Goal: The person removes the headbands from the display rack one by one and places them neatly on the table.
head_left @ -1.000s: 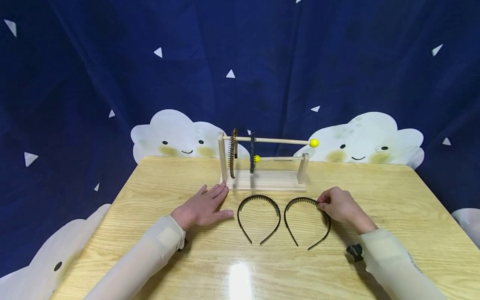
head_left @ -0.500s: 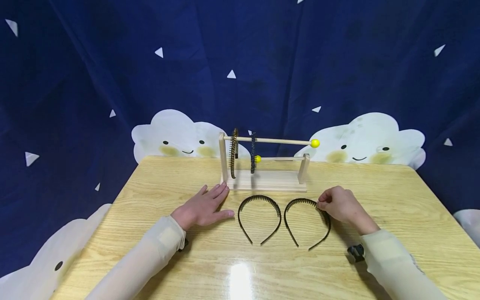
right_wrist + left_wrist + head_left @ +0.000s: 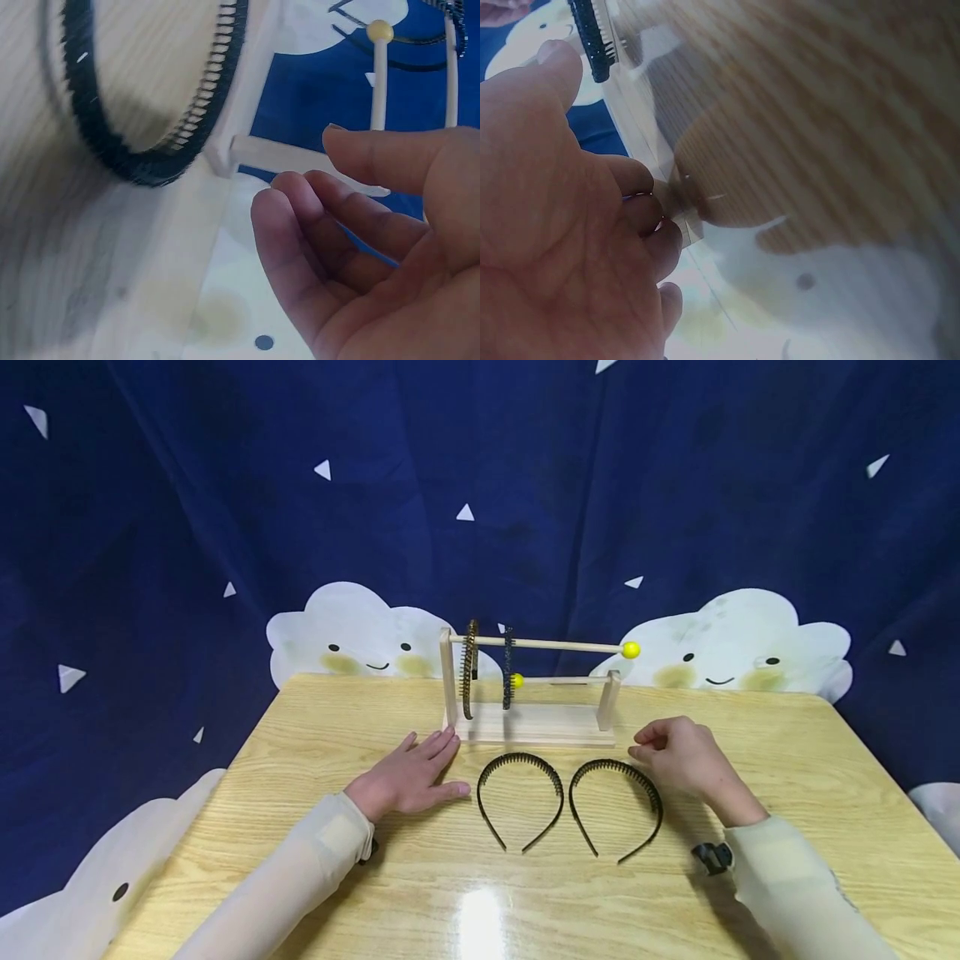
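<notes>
Two black toothed headbands lie side by side on the table, the left headband (image 3: 519, 757) and the right headband (image 3: 606, 763). My right hand (image 3: 684, 760) is just above and right of the right headband, fingers loosely bent and holding nothing. In the right wrist view, thumb and fingers stand apart beside that headband. My left hand (image 3: 408, 778) lies with its fingers extended, fingertips at the left front corner of a wooden rack (image 3: 558, 718). On the rack's upper rod hang a brown patterned headband (image 3: 468, 672) and a dark headband (image 3: 508, 668).
The upper rod ends at the right in a yellow ball (image 3: 631, 649). A lower rod runs left from the short right post to another yellow ball (image 3: 517, 681). Behind the wooden table (image 3: 360, 885) hangs a dark blue curtain (image 3: 390, 527) with white clouds.
My right hand has let go of the right headband and drawn slightly up and away from it. That headband and my left hand have stayed in place.
</notes>
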{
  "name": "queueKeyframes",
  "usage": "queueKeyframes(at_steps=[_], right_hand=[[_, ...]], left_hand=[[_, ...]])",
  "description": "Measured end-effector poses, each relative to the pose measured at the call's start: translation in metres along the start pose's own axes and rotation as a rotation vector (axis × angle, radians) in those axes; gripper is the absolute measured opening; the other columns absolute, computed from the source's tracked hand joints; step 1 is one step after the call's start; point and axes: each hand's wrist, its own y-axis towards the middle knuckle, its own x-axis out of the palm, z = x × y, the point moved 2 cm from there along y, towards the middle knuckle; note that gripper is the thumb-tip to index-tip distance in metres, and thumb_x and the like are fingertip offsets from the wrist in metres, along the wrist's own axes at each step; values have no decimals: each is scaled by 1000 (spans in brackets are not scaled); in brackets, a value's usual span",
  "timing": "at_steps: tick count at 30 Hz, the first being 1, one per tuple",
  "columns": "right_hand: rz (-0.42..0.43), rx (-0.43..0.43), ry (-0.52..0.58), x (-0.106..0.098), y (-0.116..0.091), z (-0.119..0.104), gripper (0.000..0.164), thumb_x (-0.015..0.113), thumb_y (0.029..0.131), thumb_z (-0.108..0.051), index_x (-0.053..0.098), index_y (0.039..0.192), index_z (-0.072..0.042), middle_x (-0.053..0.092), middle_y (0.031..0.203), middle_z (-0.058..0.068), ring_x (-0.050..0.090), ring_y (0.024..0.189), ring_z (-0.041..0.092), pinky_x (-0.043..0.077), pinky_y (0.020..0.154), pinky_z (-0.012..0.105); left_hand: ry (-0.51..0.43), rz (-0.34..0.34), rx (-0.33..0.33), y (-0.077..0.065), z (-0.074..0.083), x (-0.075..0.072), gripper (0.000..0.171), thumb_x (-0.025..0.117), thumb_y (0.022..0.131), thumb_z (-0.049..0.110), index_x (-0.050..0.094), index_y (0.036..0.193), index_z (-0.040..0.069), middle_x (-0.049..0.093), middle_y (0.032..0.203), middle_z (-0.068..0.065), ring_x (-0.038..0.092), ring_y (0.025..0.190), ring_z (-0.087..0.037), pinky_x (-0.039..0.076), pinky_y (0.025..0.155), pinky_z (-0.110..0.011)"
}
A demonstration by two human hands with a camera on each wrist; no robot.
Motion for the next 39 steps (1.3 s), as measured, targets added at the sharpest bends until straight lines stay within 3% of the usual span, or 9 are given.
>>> queueKeyframes(at_steps=[8,21,31,39], right_hand=[[19,-34,42,-5,1,-20,22,73,92,-22,77,102,-3,74,83,-2,68,78,16,54,74,43],[94,-113,181,1,10,-55,23,76,91,-19,75,105,-1,75,87,2,69,78,15,54,71,34],[163,-141,224,6,20,-77,24,77,90,-21,75,105,-2,74,89,4,70,80,17,56,72,34],[168,-150,239,9,26,-91,26,76,91,-22,75,107,-1,74,89,5,69,80,19,56,70,35]], left_hand=[[-4,6,-1,0,0,0,89,33,100,69,18,161,6,9,167,-12,13,152,-28,9,121,-54],[-4,2,0,2,-2,5,90,30,100,71,15,161,7,6,167,-11,10,153,-28,7,122,-50],[-14,21,13,0,-2,5,91,31,100,70,18,161,4,9,167,-13,12,152,-30,9,122,-51],[-8,21,2,0,1,3,90,32,100,70,18,161,5,9,167,-12,13,152,-29,10,122,-52]])
